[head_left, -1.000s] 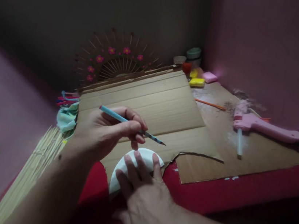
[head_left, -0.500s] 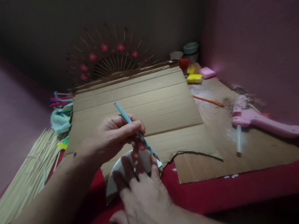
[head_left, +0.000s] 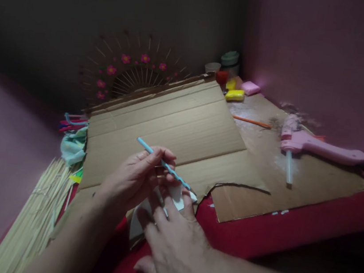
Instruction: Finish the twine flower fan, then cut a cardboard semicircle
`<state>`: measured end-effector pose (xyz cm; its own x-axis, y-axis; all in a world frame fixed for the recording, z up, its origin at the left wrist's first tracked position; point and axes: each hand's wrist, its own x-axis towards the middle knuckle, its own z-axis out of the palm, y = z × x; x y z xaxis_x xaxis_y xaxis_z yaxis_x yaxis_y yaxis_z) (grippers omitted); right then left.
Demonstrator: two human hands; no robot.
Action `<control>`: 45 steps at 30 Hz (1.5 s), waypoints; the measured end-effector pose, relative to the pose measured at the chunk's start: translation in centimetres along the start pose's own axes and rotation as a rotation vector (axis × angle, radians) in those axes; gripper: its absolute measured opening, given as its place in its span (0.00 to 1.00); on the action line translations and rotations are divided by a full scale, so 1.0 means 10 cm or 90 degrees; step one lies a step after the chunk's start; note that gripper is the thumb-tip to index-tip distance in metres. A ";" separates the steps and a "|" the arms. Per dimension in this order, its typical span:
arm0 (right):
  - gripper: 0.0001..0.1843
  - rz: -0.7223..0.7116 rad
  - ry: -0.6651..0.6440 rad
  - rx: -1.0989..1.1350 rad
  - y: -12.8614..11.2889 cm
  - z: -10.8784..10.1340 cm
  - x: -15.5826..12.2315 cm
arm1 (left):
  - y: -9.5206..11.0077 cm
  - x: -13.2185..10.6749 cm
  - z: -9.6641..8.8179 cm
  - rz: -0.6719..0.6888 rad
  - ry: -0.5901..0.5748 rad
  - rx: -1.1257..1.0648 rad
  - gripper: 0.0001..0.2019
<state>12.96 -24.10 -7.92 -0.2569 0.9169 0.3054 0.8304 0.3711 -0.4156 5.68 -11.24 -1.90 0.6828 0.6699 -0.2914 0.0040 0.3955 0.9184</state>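
A light blue pencil (head_left: pixel 144 144) is pinched between the thumb and fingers of my left hand (head_left: pixel 144 169). Its lower end points down to the right, close to the edge of a white curved piece (head_left: pixel 138 223). My right hand (head_left: pixel 177 239) lies over that piece with its fingers spread, pressing it onto a large cardboard sheet (head_left: pixel 171 117). Much of the white piece is hidden under the fingers. Whether the pencil tip touches the cardboard I cannot tell.
On the right lies a pink glue gun (head_left: pixel 321 146) with a clear stick. An orange stick (head_left: pixel 253 121), yellow packet (head_left: pixel 235 95) and pink block (head_left: pixel 250 88) sit behind. Thin bamboo sticks (head_left: pixel 23 218) lean at left. A flowered fan-shaped piece (head_left: pixel 145 58) stands behind the cardboard.
My left hand has come down slightly and the pencil lies at a flatter slant. My right hand stays spread on the white piece, and the view has shifted a little.
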 end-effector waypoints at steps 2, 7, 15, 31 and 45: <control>0.33 0.000 -0.004 -0.002 0.00 0.00 0.00 | -0.01 -0.02 -0.01 0.000 0.003 0.008 0.12; 0.34 0.008 -0.015 0.009 -0.01 -0.02 0.01 | -0.01 -0.04 0.03 0.004 -0.029 0.029 0.12; 0.33 0.002 0.000 -0.011 -0.01 -0.06 -0.01 | -0.07 0.01 0.04 -0.006 0.013 0.028 0.12; 0.24 -0.057 -0.035 0.032 0.05 -0.24 -0.07 | -0.29 -0.06 0.15 0.093 0.177 -0.041 0.14; 0.29 -0.053 0.007 -0.130 0.04 -0.14 -0.09 | -0.38 -0.04 0.13 0.149 0.140 -0.053 0.13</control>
<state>14.24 -25.01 -7.19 -0.3247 0.8820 0.3414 0.8896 0.4074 -0.2066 6.31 -13.82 -4.88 0.4835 0.8650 -0.1343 -0.1999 0.2585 0.9451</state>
